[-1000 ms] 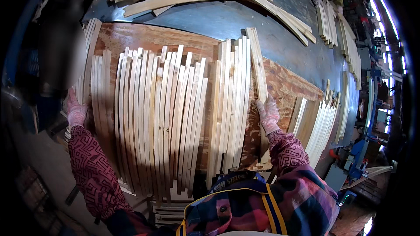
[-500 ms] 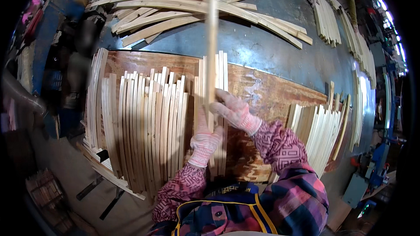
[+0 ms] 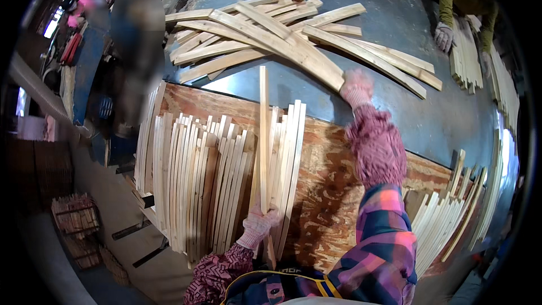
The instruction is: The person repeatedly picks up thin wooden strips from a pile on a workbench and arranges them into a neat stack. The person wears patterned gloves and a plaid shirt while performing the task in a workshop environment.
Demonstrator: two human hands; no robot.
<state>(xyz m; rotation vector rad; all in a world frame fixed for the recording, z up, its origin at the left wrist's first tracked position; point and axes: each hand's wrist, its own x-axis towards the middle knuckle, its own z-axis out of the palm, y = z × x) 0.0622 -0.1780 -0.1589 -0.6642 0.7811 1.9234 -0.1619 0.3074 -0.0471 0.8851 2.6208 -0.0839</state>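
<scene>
My left hand, in a pale pink-white glove, is closed round the lower part of a slim wooden strip that points away from me. This strip lies alongside a small group of pale strips on the brown plywood board. Farther off to the right, my right hand, gloved alike and slightly blurred, is closed at the near end of a broader wooden strip. That strip slants across a loose pile of wooden strips. The fingertips of my right hand are partly hidden.
A row of upright-leaning strips covers the left of the plywood board; another bundle is at its right. Beyond lies a blue-grey metal table. A co-worker's gloved hand is by strips at far right. Machinery stands left.
My right hand has left the strip held by both hands and reached forward right to the pile. My left hand keeps its strip, now lower and nearer me. A broad strip has shifted on the pile.
</scene>
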